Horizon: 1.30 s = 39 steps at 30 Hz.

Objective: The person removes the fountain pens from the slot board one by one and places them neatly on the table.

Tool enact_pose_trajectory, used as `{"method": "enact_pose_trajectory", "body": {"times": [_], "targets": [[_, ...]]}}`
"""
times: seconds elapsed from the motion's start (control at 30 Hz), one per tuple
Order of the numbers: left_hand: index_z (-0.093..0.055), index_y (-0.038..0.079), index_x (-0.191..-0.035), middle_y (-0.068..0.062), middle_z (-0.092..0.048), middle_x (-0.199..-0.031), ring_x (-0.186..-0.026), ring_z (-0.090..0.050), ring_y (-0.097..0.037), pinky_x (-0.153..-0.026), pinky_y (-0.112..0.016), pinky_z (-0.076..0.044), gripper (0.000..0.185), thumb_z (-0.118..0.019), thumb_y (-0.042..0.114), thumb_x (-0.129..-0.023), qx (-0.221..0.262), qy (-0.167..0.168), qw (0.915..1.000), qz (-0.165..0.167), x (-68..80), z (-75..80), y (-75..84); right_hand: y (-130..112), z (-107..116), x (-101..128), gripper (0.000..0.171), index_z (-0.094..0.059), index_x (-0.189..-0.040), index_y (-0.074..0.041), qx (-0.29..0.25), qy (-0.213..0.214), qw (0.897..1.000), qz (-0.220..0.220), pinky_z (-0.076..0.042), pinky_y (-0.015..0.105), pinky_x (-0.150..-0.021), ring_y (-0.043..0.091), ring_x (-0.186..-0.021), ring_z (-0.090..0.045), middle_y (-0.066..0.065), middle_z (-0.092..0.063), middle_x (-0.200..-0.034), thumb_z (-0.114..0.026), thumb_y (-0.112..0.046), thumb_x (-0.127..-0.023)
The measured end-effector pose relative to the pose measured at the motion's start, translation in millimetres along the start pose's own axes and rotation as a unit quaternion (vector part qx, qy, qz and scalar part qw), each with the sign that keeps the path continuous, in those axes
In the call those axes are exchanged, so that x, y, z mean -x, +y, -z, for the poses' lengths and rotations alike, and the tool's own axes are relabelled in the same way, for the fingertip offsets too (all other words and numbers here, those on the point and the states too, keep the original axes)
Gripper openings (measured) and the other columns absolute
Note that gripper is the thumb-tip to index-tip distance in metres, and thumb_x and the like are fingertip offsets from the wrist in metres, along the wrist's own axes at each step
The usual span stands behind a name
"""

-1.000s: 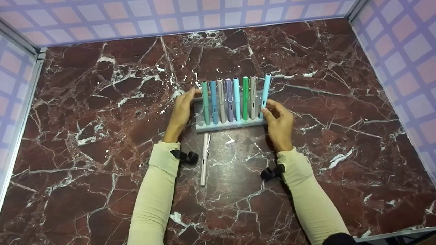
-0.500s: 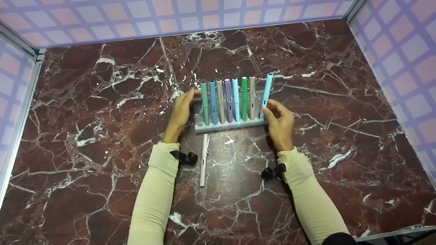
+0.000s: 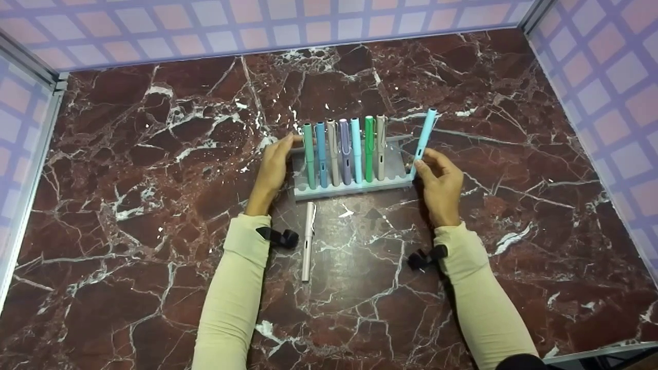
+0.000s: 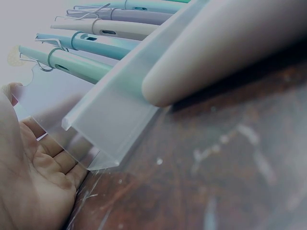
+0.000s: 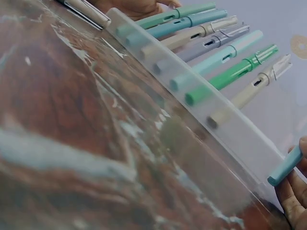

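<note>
In the head view, a clear pen stand (image 3: 354,191) holds a row of several upright capped pens, among them a dark-green pen (image 3: 309,156), a purple pen (image 3: 345,154) and a bright green pen (image 3: 369,149). My left hand (image 3: 273,167) grips the stand's left end; in the left wrist view its fingers (image 4: 55,155) lie behind the transparent panel. At the opposite end, my right hand (image 3: 442,185) pinches a light blue pen (image 3: 424,134) near its lower part. That pen leans right, its bottom close by the stand's right end. A pale pink pen (image 3: 308,246) lies in front of the stand.
The dark red marbled table (image 3: 154,298) spreads around the stand. Patterned panels (image 3: 288,25) border it at the back and both sides. Black wrist straps with small cameras sit on both sleeves (image 3: 231,288).
My right hand has moved right with the light blue pen, from the last slot to beside the stand's end, and the pen leans more. The left hand stays at the stand.
</note>
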<state>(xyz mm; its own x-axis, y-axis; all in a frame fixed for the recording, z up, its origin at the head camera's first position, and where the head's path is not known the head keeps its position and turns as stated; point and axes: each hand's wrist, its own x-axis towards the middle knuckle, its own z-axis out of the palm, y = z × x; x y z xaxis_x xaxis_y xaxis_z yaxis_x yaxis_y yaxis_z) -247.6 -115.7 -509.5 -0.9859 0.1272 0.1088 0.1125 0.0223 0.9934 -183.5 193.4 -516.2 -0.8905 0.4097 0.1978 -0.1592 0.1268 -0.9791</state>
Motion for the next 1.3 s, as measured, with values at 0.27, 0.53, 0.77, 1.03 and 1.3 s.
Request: {"method": "enact_pose_trajectory", "body": {"times": [0.27, 0.53, 0.77, 1.03, 1.3], "targets": [[-0.066, -0.010, -0.115, -0.019, -0.070, -0.102, -0.080, -0.061, -0.017, -0.080, -0.026, -0.050, 0.040, -0.036, 0.015, -0.106, 0.015, 0.013, 0.9998, 0.003, -0.6, -1.5, -0.1, 0, 0, 0, 0.024, -0.070, -0.112, 0.008, 0.007, 0.002, 1.000, -0.005, -0.053, 0.019, -0.068, 0.007, -0.074, -0.064, -0.007, -0.071, -0.087, -0.070, 0.006, -0.089], [-0.066, -0.008, -0.115, -0.004, -0.070, -0.085, -0.065, -0.059, -0.016, -0.061, -0.024, -0.051, 0.041, -0.035, 0.017, -0.107, 0.035, -0.001, 0.9993, 0.008, -0.2, -1.3, 0.5, 0, 1, 1, 0.022, -0.069, -0.110, 0.010, -0.008, 0.007, 1.000, -0.009, -0.053, 0.019, -0.069, 0.008, -0.076, -0.066, 0.000, -0.072, -0.090, -0.069, 0.008, -0.088], [-0.066, -0.008, -0.115, -0.010, -0.070, -0.091, -0.068, -0.059, -0.017, -0.063, -0.025, -0.052, 0.041, -0.036, 0.017, -0.107, 0.033, 0.003, 0.9994, 0.009, -0.4, -0.5, -0.2, -1, 2, 5, 0.025, -0.068, -0.112, 0.013, 0.003, 0.005, 1.000, -0.003, -0.052, 0.018, -0.068, 0.008, -0.074, -0.063, 0.011, -0.072, -0.093, -0.069, 0.010, -0.088], [-0.067, -0.006, -0.117, -0.015, -0.072, -0.099, -0.078, -0.065, -0.016, -0.074, -0.026, -0.054, 0.044, -0.035, 0.022, -0.107, 0.022, 0.000, 0.9997, 0.012, 0.3, 1.4, 0.0, -33, 8, 23, 0.023, -0.065, -0.110, 0.017, 0.001, -0.014, 1.000, 0.001, -0.054, 0.018, -0.070, 0.006, -0.075, -0.066, 0.008, -0.073, -0.090, -0.066, 0.013, -0.088], [-0.068, -0.006, -0.114, -0.010, -0.071, -0.086, -0.065, -0.061, -0.015, -0.060, -0.023, -0.052, 0.042, -0.035, 0.019, -0.107, 0.052, -0.010, 0.9986, 0.007, -0.1, -1.0, 0.0, -34, 11, 25, 0.023, -0.065, -0.110, 0.017, -0.001, -0.016, 1.000, -0.012, -0.054, 0.019, -0.069, 0.007, -0.073, -0.065, 0.001, -0.072, -0.088, -0.066, 0.013, -0.088]]}}
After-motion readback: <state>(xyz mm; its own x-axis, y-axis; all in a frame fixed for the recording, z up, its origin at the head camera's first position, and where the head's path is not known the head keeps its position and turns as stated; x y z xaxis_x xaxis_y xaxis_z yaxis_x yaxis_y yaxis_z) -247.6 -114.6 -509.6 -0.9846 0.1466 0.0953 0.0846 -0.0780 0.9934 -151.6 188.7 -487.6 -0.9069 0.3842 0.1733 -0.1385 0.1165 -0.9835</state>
